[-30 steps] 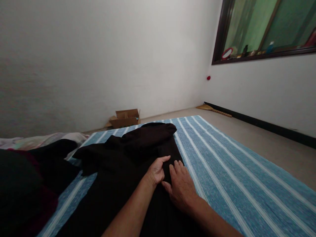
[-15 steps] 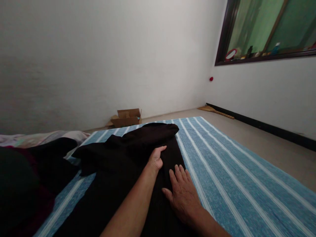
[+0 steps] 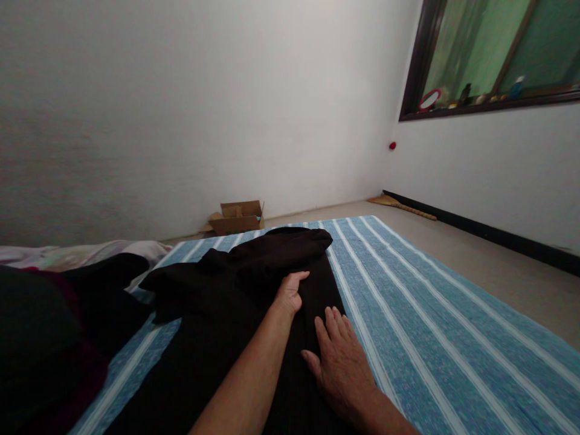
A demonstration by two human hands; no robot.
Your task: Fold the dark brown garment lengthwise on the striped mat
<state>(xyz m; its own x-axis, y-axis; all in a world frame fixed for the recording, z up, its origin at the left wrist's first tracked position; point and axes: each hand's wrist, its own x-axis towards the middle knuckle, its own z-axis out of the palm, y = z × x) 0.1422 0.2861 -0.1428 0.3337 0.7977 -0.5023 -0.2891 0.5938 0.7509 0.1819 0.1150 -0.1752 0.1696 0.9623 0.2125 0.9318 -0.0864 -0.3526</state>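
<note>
Your left hand [image 3: 290, 291] has slid further up the black garment [image 3: 235, 302] spread on the striped blue sheet [image 3: 430, 338], fingers curled against the cloth; your right hand [image 3: 342, 362] has drawn back, resting flat and open.

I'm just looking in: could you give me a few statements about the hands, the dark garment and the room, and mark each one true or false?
1. Both hands rest on the black garment. True: the left hand lies farther up it, and the right hand lies flat near its right edge.
2. The garment is spread on a plain red sheet. False: it lies on a blue sheet with white stripes.
3. A cardboard box sits on the floor by the far wall. True.
4. The right hand lifts the garment into the air. False: its fingers lie flat on the cloth.
5. A broom lies along the right wall. True.
</note>
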